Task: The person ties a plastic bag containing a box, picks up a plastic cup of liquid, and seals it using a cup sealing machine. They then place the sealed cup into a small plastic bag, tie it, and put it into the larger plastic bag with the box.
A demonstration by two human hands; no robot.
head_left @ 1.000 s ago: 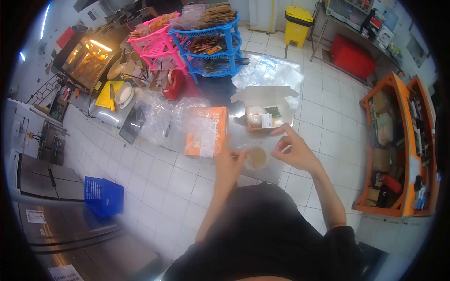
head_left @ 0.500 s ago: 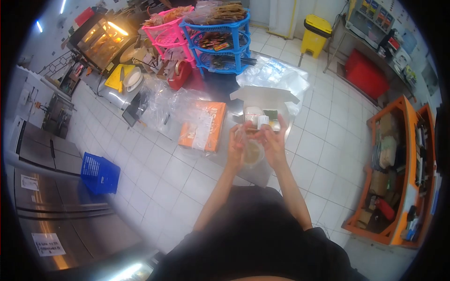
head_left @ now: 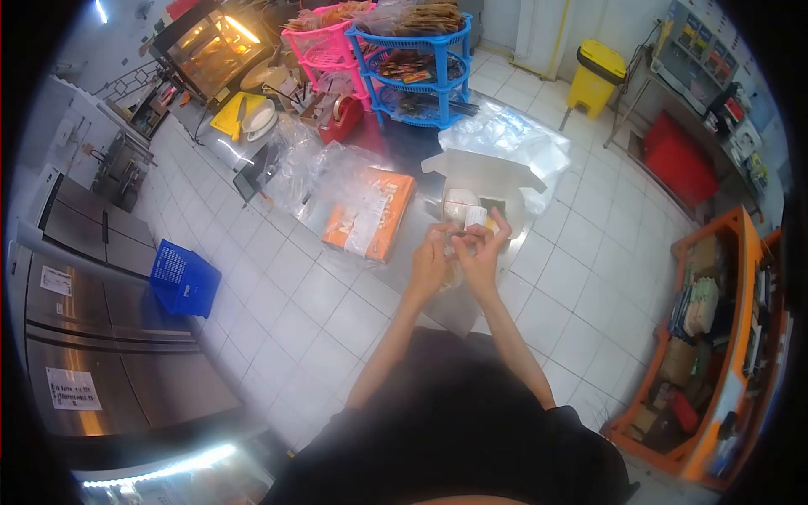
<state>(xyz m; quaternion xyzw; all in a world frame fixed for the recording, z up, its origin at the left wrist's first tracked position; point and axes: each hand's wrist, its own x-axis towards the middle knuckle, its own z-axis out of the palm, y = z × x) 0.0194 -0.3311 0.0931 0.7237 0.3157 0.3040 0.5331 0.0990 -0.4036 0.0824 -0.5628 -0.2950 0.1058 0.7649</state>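
My left hand [head_left: 430,263] and my right hand [head_left: 478,259] meet over the table's near edge, with fingertips pinched close together. Between them they grip the top of a clear plastic bag [head_left: 454,276] with pale yellowish contents, now mostly hidden by the hands. Just beyond the fingers stands an open white cardboard box [head_left: 491,171], its lid raised. Inside it lie a round white wrapped item [head_left: 459,204], a small white packet with print [head_left: 475,216] and something dark green. Some fingers of my right hand stick up in front of the box.
An orange and white packet [head_left: 370,215] lies left of the box, beside crumpled clear plastic [head_left: 295,160]. Blue tiered racks [head_left: 442,71] and a red tape dispenser [head_left: 341,118] stand behind. A blue basket [head_left: 185,278] is on the floor at left, an orange shelf [head_left: 715,337] at right.
My hands have drawn closer together, and the bag's yellowish contents, plainly visible below them before, are now largely covered. The whole view has shifted slightly.
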